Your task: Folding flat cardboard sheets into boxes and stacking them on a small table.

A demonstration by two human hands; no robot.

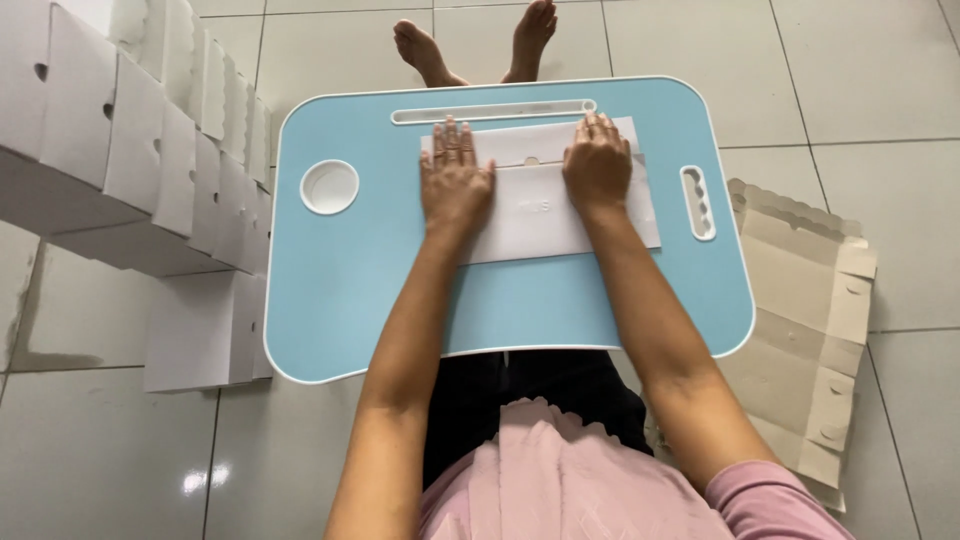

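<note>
1. A flat white cardboard sheet [545, 200], a folded box blank, lies on the far half of a light blue lap table [350, 290].
2. The left hand [455, 180] presses palm-down on the sheet's left part, fingers spread open and gripping nothing, seemingly to flatten a fold.
3. The right hand [597, 165] lies likewise open and flat on the sheet's right part.
4. Left of the table stand rows of assembled white boxes [130, 150] on the tiled floor.
5. Right of the table lies a stack of flat brown-backed box blanks [810, 320], within reach.
6. Beyond the table's far edge, the person's bare feet [470, 45] show.
</note>
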